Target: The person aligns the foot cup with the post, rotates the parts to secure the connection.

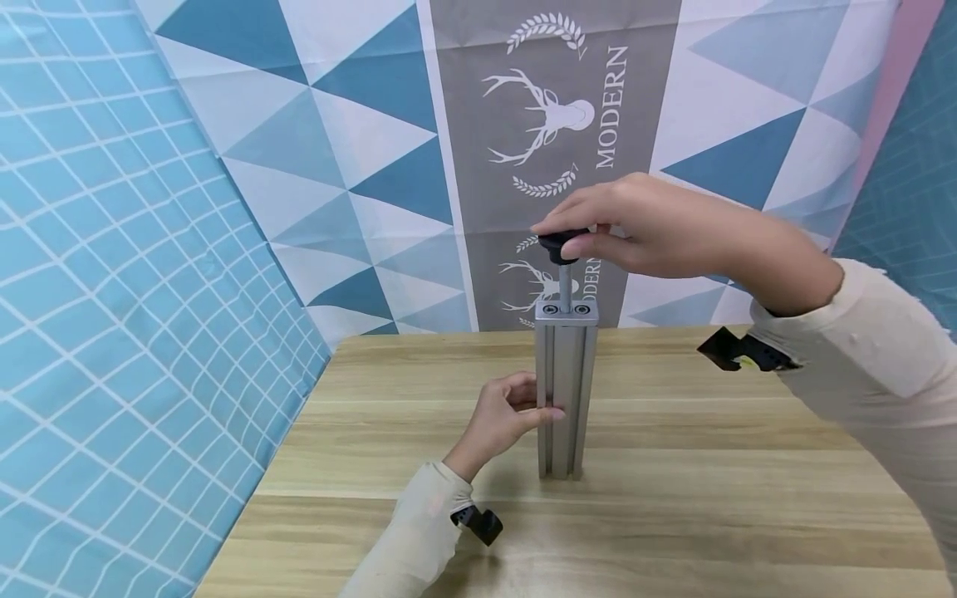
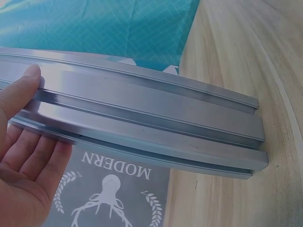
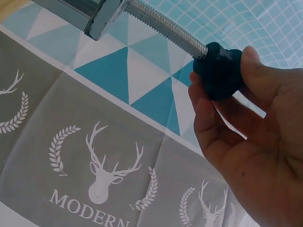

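Holding a slotted aluminium profile in the left hand, a little below mid-length, with the thumb laid flat across the near face and the other fingers curled round behind from the left. Pinching a black lobed knob above it between the thumb and fingers of the right hand.

Upright near the middle of the wood-grain surface, with the long axis almost vertical and the lower end down at the wood. Pointing up at the top, with a threaded rod rising out of the end plate, between two socket screws, and ending in the knob. In line with the profile, likewise nearly vertical. Running lengthwise along the body, straight parallel slots. Seen lying across the left wrist view, with the lower end aimed to the right.

Behind the profile, on the grey panel of the patterned cloth, printed in white capitals: "MODERN", beside antlered deer heads and leaf sprays. Sideways in the head view, with a lower repeat partly covered; upside down in the left wrist view; slanting downward to the right in the right wrist view.
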Demonstrator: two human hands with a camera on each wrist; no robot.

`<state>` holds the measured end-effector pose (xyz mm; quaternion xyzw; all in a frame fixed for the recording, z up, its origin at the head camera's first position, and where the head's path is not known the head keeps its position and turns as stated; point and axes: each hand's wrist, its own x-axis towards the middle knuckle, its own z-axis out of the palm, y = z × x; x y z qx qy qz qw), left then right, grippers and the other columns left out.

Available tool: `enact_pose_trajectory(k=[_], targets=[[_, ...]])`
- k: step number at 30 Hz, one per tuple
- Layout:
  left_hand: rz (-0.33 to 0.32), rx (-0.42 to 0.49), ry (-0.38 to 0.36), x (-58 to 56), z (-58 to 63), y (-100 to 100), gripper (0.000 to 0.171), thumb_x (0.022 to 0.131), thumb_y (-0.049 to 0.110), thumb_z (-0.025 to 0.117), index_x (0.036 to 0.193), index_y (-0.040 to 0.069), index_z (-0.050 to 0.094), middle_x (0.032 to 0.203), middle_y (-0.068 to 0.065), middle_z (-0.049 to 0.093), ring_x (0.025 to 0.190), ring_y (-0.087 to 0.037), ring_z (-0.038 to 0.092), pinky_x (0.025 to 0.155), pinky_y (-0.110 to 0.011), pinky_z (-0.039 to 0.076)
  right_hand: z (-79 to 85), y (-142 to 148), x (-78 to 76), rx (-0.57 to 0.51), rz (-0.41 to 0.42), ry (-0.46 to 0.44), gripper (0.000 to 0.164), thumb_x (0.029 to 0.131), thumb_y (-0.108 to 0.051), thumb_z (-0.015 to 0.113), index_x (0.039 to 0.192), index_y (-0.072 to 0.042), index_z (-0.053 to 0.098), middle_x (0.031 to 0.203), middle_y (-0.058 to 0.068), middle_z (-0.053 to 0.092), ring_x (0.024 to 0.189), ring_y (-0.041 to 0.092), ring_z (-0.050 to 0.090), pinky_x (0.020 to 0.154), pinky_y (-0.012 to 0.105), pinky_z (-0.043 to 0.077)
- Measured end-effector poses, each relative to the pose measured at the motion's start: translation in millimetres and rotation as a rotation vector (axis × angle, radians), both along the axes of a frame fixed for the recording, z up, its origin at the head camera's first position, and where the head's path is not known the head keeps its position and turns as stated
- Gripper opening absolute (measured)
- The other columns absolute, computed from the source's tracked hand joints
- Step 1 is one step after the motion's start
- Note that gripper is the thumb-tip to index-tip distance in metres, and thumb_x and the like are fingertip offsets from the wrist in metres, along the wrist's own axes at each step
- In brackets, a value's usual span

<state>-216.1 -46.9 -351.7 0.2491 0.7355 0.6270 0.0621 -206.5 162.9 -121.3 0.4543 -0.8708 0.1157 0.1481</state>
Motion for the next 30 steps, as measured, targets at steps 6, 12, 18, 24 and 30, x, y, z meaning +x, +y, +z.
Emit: enact_pose_trajectory(k=[6, 12, 18, 24, 30], targets=[[-0.009, 0.008, 0.007, -0.2, -2.1, 1.3, 0.033, 0.080, 0.001, 0.075, 0.111, -0.002, 0.066, 0.101, -0.019, 0.070, 0.087, -0.016, 0.069, 0.078, -0.026, 0.053, -4.1, -4.2, -0.5, -0.066, -0.148, 0.071, 0.027, 0.091, -0.027, 0.067, 0.110, -0.009, 0.072, 0.091, 0.001, 0.068, 0.072, 0.013, 0.055, 0.065, 0.031, 0.044], [0.000, 0.010, 0.002, -2.1, -2.2, 0.2, 0.033, 0.079, 0.001, 0.076, 0.111, -0.001, 0.067, 0.100, -0.017, 0.071, 0.086, -0.017, 0.069, 0.077, -0.027, 0.053, -11.1, -8.1, -0.3, -0.194, -0.276, 0.118, 0.034, 0.081, -0.041, 0.075, 0.075, -0.010, 0.063, 0.061, 0.000, 0.051, 0.057, 0.014, 0.045, 0.055, 0.028, 0.036], [-0.002, 0.004, -0.005, -5.4, -2.7, 0.7, 0.033, 0.078, 0.000, 0.076, 0.110, -0.002, 0.067, 0.100, -0.018, 0.071, 0.084, -0.012, 0.069, 0.078, -0.027, 0.053, -13.7, -12.3, 3.4, -0.180, -0.361, 0.143, 0.045, 0.082, -0.051, 0.071, 0.073, -0.010, 0.056, 0.057, 0.002, 0.047, 0.054, 0.017, 0.044, 0.054, 0.032, 0.034], [0.000, 0.009, -0.018, -18.2, -21.6, 2.5, 0.037, 0.077, 0.001, 0.077, 0.112, 0.001, 0.067, 0.102, -0.017, 0.071, 0.085, -0.013, 0.069, 0.078, -0.027, 0.053, -3.6, -1.5, 9.2, -0.043, -0.306, -0.032, 0.046, 0.096, -0.048, 0.052, 0.125, -0.014, 0.062, 0.097, 0.003, 0.069, 0.080, 0.018, 0.062, 0.072, 0.039, 0.049], [0.004, 0.022, -0.020, -18.5, -24.1, 1.6, 0.035, 0.077, 0.005, 0.079, 0.111, 0.004, 0.068, 0.101, -0.014, 0.072, 0.085, -0.015, 0.069, 0.078, -0.027, 0.054, 1.6, 16.8, 2.6, 0.024, -0.003, -0.115, 0.054, 0.099, -0.010, 0.050, 0.149, -0.023, 0.036, 0.150, 0.002, 0.038, 0.120, 0.020, 0.055, 0.091, 0.043, 0.048]])
